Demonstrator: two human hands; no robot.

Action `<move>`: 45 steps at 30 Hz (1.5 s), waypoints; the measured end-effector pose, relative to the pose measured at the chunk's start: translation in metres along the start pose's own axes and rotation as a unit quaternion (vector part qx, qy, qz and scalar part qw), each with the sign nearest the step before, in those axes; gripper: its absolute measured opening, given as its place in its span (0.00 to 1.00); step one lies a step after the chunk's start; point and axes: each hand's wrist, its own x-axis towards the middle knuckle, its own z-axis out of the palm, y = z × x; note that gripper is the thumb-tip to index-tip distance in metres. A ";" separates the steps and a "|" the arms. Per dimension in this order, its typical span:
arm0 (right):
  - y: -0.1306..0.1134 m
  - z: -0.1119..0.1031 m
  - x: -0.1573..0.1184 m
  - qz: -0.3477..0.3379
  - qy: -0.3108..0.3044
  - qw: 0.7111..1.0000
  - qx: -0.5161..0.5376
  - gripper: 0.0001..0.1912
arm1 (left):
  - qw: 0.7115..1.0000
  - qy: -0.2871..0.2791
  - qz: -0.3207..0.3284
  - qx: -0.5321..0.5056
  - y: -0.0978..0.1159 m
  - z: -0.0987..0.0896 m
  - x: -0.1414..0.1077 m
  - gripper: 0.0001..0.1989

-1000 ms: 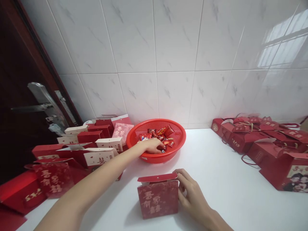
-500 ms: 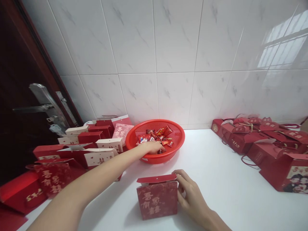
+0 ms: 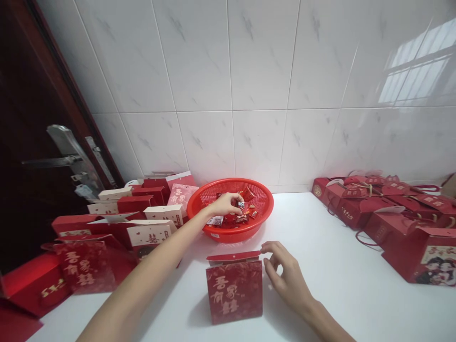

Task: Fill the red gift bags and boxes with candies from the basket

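Note:
My left hand (image 3: 227,204) is over the red plastic basket (image 3: 265,209), its thumb and fingers curved and apart above the wrapped candies (image 3: 242,217). I see nothing clearly gripped in it. A small dark red gift box (image 3: 235,292) with pale Chinese characters stands upright in front of me. Its top flap (image 3: 233,257) is raised, leaving a gap below. At the box's right upper corner is my right hand (image 3: 287,275), thumb and fingers apart, with a fingertip at or very near the flap's end.
Several red and cream gift boxes (image 3: 89,261) crowd the left side of the white table (image 3: 313,237). More red boxes with cords (image 3: 374,204) stand at the right. Behind is a tiled wall (image 3: 260,142); a dark door with a metal handle (image 3: 67,154) is at the left.
My left hand has lifted a little from the candies near the basket's front rim and moved back. My right hand has loosened from the box's side, and the raised flap has shifted slightly.

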 end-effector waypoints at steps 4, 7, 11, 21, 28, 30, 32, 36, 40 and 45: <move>0.006 -0.006 0.020 -0.018 0.057 0.998 -0.011 0.11 | 0.991 0.038 -0.011 -0.127 -0.001 -0.003 -0.001 0.18; 0.008 -0.009 0.051 -0.031 0.080 0.996 -0.012 0.11 | 0.989 0.038 -0.011 -0.144 0.000 -0.004 -0.002 0.17; 0.005 -0.004 0.110 0.019 0.099 0.995 0.002 0.08 | 0.991 0.037 0.008 -0.127 0.002 -0.003 -0.003 0.16; 0.019 0.025 0.180 0.192 -0.046 0.971 0.133 0.04 | 0.992 0.049 0.009 -0.116 -0.008 -0.001 -0.005 0.17; 0.033 0.023 0.177 0.186 -0.030 0.951 0.245 0.07 | 0.978 0.031 0.039 -0.204 -0.005 0.003 -0.003 0.21; 0.035 0.023 0.177 0.184 -0.010 0.944 0.273 0.10 | 0.977 0.046 0.031 -0.206 -0.005 0.004 -0.002 0.18; 0.035 0.023 0.177 0.193 0.018 0.933 0.303 0.12 | 0.980 0.055 0.026 -0.190 -0.006 0.005 -0.002 0.18; 0.036 0.022 0.179 0.208 0.060 0.916 0.339 0.13 | 0.988 0.016 0.025 -0.153 -0.006 0.003 -0.002 0.23; 0.036 0.020 0.179 0.196 0.071 0.909 0.362 0.14 | 0.989 0.007 0.012 -0.147 -0.003 0.002 -0.004 0.24; 0.034 0.018 0.179 0.200 0.070 0.901 0.380 0.15 | 0.981 -0.001 0.018 -0.191 0.002 0.004 -0.006 0.24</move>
